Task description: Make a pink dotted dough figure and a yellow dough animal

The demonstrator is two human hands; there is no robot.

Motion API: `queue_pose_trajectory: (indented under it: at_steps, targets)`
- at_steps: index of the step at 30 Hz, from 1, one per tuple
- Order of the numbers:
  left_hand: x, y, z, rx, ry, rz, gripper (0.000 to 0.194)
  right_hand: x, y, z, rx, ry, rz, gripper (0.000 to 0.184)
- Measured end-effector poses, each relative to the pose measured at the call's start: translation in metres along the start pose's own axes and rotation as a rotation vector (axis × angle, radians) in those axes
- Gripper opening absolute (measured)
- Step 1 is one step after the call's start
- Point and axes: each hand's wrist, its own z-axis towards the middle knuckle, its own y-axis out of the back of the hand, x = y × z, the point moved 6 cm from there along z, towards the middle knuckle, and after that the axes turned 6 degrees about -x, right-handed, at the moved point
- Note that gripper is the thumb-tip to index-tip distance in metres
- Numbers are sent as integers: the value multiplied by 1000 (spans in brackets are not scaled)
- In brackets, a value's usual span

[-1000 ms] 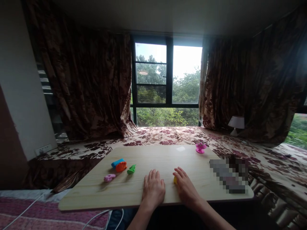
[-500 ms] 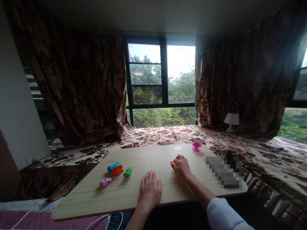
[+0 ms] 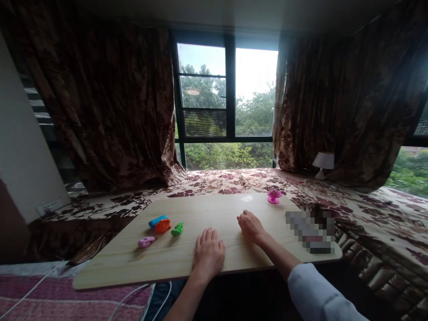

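My left hand [image 3: 209, 250] lies flat and open on the light wooden table [image 3: 133, 267], near its front edge. My right hand [image 3: 249, 225], in a pale sleeve, reaches further out over the middle of the table with its fingers curled in. The small yellow toy seen under those fingers earlier is hidden now. To the left of my hands lie a blue piece [image 3: 156, 220], an orange toy [image 3: 163, 226], a green toy [image 3: 177, 229] and a pink ring [image 3: 146, 241]. A magenta toy [image 3: 274, 195] stands at the far right of the table.
A blurred-out object [image 3: 309, 229] lies on the table's right end. A floral cloth [image 3: 217, 180] covers the ledge behind, with a small white lamp [image 3: 323, 161] at the right. Dark curtains frame the window [image 3: 227, 102]. White cables [image 3: 30, 292] run at lower left.
My right hand has moved away from the front edge toward the middle of the table, taking the yellow toy with it. My left hand stays flat in place.
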Motion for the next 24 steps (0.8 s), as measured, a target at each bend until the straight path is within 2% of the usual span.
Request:
queue_pose_trajectory:
  at_steps: [3, 5, 8, 11, 13, 15, 19, 22, 24]
  targets:
    - [1, 0, 0, -5, -5, 12, 50, -9, 1, 15, 2, -15, 4, 27]
    - [1, 1, 0, -8, -8, 14, 50, -13, 5, 8, 14, 9, 22, 27]
    - [1, 1, 0, -11, -6, 9, 50, -6, 11, -26, 32, 100, 54, 23]
    - [0, 0, 0, -11, -1, 5, 49, 13, 13, -61, 22, 182, 56, 24]
    - [0, -1, 0, -9, -2, 9, 49, 25, 10, -70, 14, 199, 42, 27]
    - [-1, -2, 0, -3, -8, 16, 49, 36, 4, -64, 9, 194, 20, 24]
    - [-2, -4, 2, 7, -25, 35, 49, 41, -4, -26, -10, 133, -40, 29]
    - [-2, -4, 3, 11, -30, 42, 49, 23, 1, 1, -8, 56, -78, 31]
    - [-2, -3, 3, 14, -27, 43, 49, 3, 9, 6, 14, 12, -89, 30]
